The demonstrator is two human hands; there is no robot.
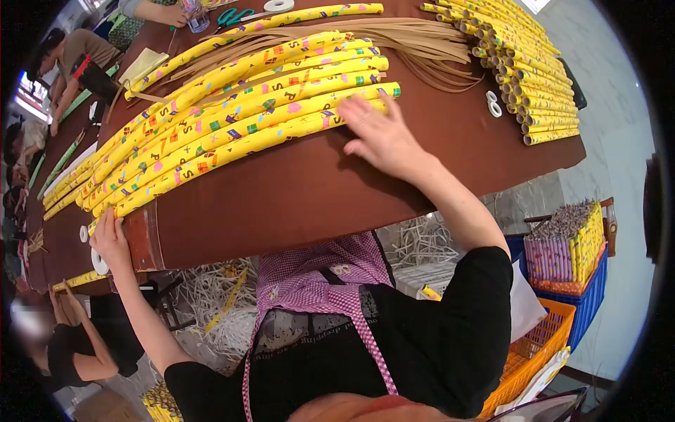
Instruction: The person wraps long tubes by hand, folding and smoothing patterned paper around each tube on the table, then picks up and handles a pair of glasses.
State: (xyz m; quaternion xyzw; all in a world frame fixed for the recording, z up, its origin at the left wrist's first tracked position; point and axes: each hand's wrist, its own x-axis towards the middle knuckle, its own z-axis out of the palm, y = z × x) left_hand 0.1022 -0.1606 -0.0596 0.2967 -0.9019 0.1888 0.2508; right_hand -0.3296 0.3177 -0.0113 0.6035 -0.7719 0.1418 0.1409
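Several long yellow printed wrapping-paper rolls (232, 133) lie side by side across the brown-covered table. At the left end of the nearest roll is my left hand (110, 239), its extended fingers touching the roll's tip. My right hand (383, 137) is over the right end of the near rolls, fingers spread and slightly blurred. Whether its fingertips press on the paper I cannot tell. Under and behind the rolls spreads a bundle of flat brown paper strips (422, 42).
A stack of finished yellow rolls (534, 91) fills the table's far right. White tape rolls (493, 104) and teal scissors (234, 17) lie on the brown table (281, 204). Blue (590, 302) and orange (524, 359) crates stand right. Other people work at left.
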